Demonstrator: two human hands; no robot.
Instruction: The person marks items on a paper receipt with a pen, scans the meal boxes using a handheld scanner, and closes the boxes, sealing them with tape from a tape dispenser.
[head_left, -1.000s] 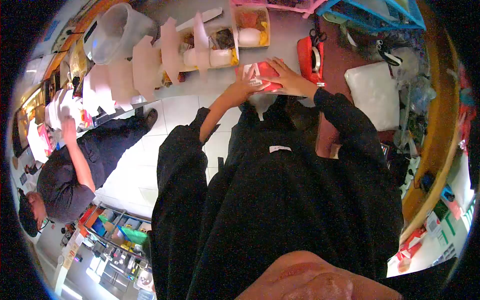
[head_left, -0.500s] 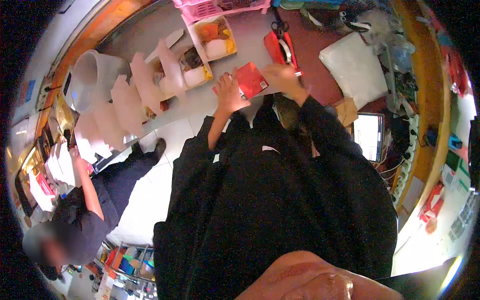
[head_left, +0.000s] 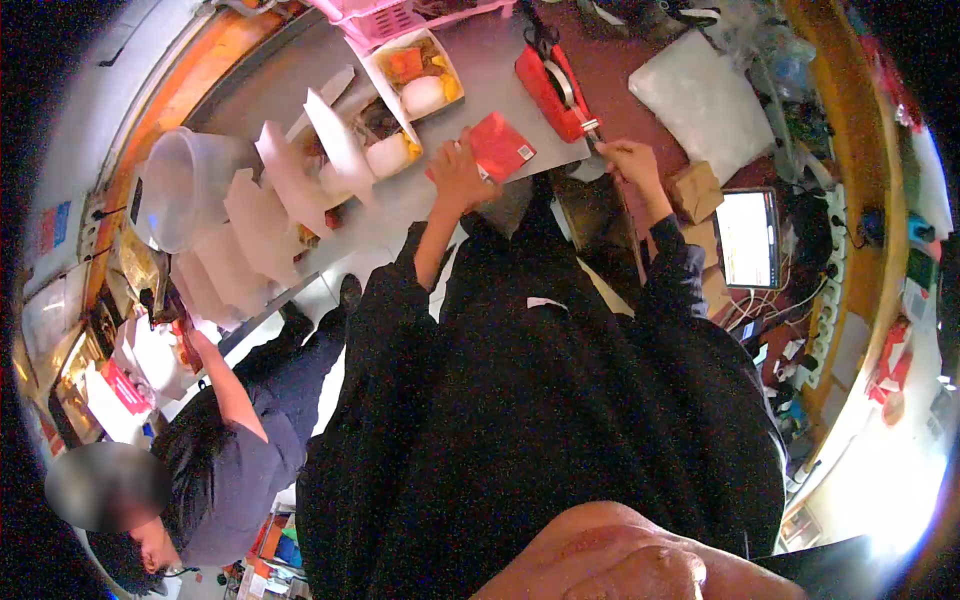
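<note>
A closed red box (head_left: 503, 148) with a small white label lies at the table's front edge. My left hand (head_left: 460, 178) rests over its left end, fingers curved onto it and holding it. To the right stands a red tape dispenser (head_left: 548, 95) with a tape roll (head_left: 566, 84) in it. My right hand (head_left: 632, 165) is just past the dispenser's cutter end, thumb and fingers pinched on what looks like the tape's loose end; the clear strip itself hardly shows. Black scissors (head_left: 541, 38) stick up behind the roll.
Open food boxes (head_left: 425, 92) stand in a row leftward to a clear plastic tub (head_left: 185, 190). A pink basket (head_left: 385, 22) is at the back. At right lie a white plastic pack (head_left: 700, 105), brown boxes (head_left: 696, 192) and a screen (head_left: 748, 238). Another person (head_left: 235, 440) works at left.
My right hand has moved right, from beside the red box to the dispenser's cutter end. My left hand stays on the red box. The person at left has shifted.
</note>
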